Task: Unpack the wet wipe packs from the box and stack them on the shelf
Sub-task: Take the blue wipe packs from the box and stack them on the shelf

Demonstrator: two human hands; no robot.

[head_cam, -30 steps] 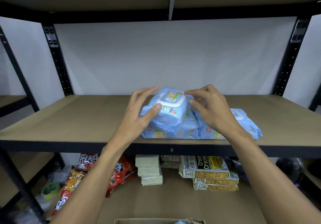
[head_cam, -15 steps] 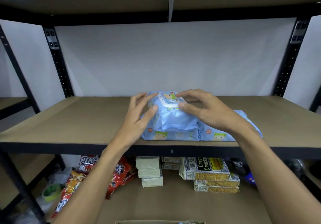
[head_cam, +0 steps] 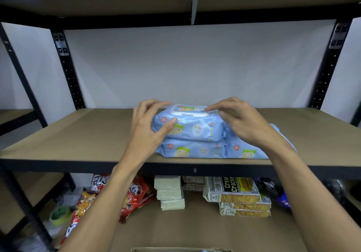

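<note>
Three light blue wet wipe packs lie on the brown middle shelf (head_cam: 78, 134). Two sit side by side at the front edge, the left one (head_cam: 191, 151) and the right one (head_cam: 246, 151). The third pack (head_cam: 195, 128) lies flat on the left one, its white lid facing up. My left hand (head_cam: 146, 128) holds this top pack's left end, thumb on the front face and fingers over the top corner. My right hand (head_cam: 244, 122) rests curved fingertips on the lid's right edge and hides part of the right pack. The cardboard box (head_cam: 175, 249) shows only its rim at the bottom.
Black metal uprights (head_cam: 68, 71) frame the shelf, and another board runs overhead. The lower shelf holds red snack bags (head_cam: 134, 197), a pile of pale green packs (head_cam: 170, 193) and stacked cream cracker packs (head_cam: 234, 193). Bare board lies left and right of the wipes.
The top pack was tilted up between both hands; it now lies flat and squared on the lower left pack. Both hands have eased to its ends.
</note>
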